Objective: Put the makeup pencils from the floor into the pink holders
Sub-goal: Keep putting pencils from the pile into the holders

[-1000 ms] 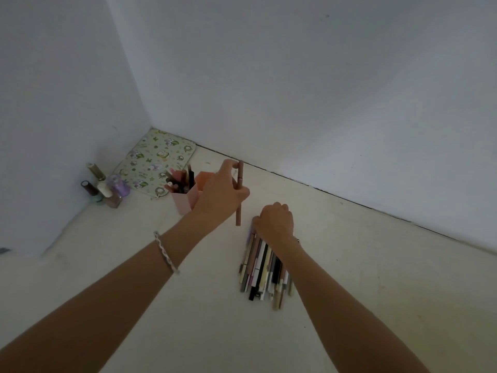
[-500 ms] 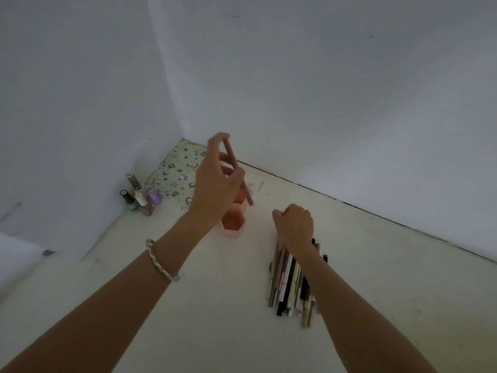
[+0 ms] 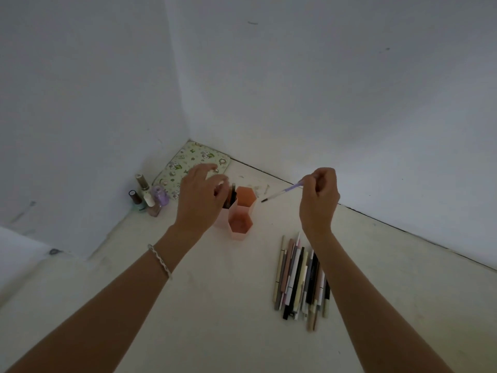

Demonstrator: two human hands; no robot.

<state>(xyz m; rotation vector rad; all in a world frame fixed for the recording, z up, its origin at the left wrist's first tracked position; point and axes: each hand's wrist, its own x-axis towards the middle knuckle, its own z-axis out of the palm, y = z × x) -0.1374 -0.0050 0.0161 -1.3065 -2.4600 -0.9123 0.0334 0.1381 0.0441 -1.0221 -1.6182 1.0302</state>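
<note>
The pink holders (image 3: 240, 224) are joined hexagonal cups on the floor near the room corner. The front and back cups look empty. The left cup holds several dark pencils (image 3: 232, 196). My left hand (image 3: 200, 197) hovers over that cup, fingers apart, fingertips right beside the pencil tops. My right hand (image 3: 318, 200) is raised to the right of the holders and pinches a thin lilac-and-white pencil (image 3: 282, 193), its dark tip pointing left at the back cup. A pile of several makeup pencils (image 3: 298, 278) lies on the floor under my right wrist.
Several nail polish bottles (image 3: 149, 197) stand against the left wall. A flat green patterned pouch (image 3: 188, 161) lies in the corner behind the holders. Two white walls meet there. The pale floor (image 3: 215, 305) stretches toward me.
My left hand carried the brown pencil over to the left cup and no longer holds it. My right hand rose from the pile with a lilac pencil.
</note>
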